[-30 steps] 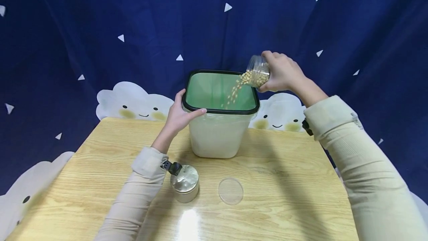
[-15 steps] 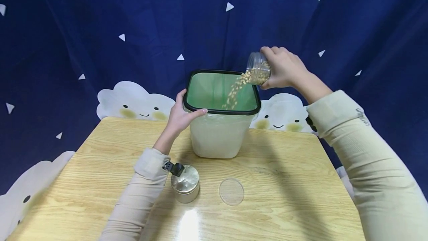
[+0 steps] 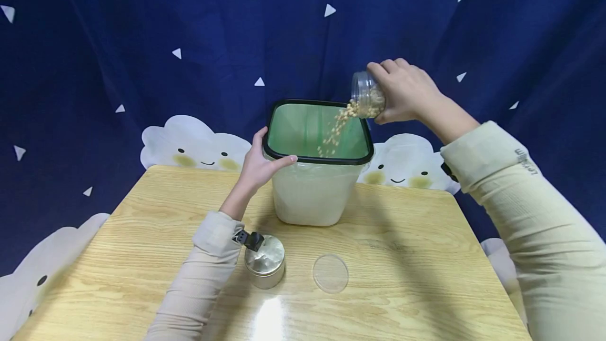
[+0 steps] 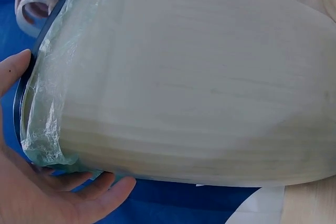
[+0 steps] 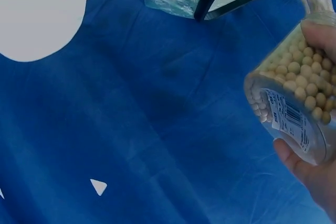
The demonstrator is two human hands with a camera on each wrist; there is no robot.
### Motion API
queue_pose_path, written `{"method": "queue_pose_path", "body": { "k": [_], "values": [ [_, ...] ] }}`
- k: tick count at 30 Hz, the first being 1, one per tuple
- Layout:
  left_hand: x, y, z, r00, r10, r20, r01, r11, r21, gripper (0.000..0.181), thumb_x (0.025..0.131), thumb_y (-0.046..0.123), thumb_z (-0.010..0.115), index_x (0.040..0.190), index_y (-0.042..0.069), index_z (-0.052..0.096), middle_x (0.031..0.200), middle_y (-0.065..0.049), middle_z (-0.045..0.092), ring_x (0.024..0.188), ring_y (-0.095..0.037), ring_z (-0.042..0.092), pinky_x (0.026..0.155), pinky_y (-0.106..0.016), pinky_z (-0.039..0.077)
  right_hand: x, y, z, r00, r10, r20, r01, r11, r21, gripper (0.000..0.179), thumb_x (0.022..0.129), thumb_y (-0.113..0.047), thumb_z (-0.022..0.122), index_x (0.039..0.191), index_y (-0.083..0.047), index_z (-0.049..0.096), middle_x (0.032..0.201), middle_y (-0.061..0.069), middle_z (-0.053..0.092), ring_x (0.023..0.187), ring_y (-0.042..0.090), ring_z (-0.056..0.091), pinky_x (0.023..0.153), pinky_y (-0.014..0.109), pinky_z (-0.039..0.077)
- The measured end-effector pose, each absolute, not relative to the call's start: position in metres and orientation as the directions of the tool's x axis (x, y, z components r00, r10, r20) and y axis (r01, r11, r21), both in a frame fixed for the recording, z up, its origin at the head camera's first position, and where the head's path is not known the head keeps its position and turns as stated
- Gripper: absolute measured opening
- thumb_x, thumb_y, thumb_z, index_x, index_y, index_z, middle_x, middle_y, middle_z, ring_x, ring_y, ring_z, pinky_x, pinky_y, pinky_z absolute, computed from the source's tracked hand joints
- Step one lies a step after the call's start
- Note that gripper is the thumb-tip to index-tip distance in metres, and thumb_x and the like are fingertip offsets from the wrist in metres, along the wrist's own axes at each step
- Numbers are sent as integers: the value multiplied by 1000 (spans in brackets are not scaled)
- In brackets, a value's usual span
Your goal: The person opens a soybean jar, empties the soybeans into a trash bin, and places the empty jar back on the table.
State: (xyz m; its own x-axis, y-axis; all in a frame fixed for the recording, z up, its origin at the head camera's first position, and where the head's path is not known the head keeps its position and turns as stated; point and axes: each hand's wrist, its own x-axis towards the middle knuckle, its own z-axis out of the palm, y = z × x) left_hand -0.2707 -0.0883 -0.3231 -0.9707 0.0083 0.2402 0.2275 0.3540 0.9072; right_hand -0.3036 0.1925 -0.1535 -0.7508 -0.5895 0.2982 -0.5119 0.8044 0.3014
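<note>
Right hand (image 3: 408,91) grips the jar (image 3: 364,87), pouring beans (image 3: 352,110) into the bin (image 3: 307,196); left hand (image 3: 259,167) clasps its rim (image 3: 326,161); steeper tilt likely needed.

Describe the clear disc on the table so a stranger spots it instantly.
On the wooden table, find the black-rimmed bin. In front of it, just right of the silver-topped tin, lies the clear disc. It is flat and see-through, whereas the tin is taller and opaque.

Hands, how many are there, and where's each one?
2. The left hand grips the rim of the bin; the right hand holds the tipped clear jar by the bin's right edge. Wrist views show these same two.
</note>
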Motion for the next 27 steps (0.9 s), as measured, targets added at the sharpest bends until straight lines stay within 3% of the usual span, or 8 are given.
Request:
{"method": "queue_pose_path", "body": {
  "k": [27],
  "values": [
    [-269, -88, -323, -970, 7, 244, 231, 347, 909, 98, 68, 36, 77, 144, 15, 20, 146, -12, 25, 131, -25, 26, 105, -41, 25, -304, 176, -161, -598, -770, 220, -573, 604, 554, 89, 52, -29, 82, 126, -1, 40, 111, 25, 50, 99, 42, 46, 80, 53, 43]
  ]
}}
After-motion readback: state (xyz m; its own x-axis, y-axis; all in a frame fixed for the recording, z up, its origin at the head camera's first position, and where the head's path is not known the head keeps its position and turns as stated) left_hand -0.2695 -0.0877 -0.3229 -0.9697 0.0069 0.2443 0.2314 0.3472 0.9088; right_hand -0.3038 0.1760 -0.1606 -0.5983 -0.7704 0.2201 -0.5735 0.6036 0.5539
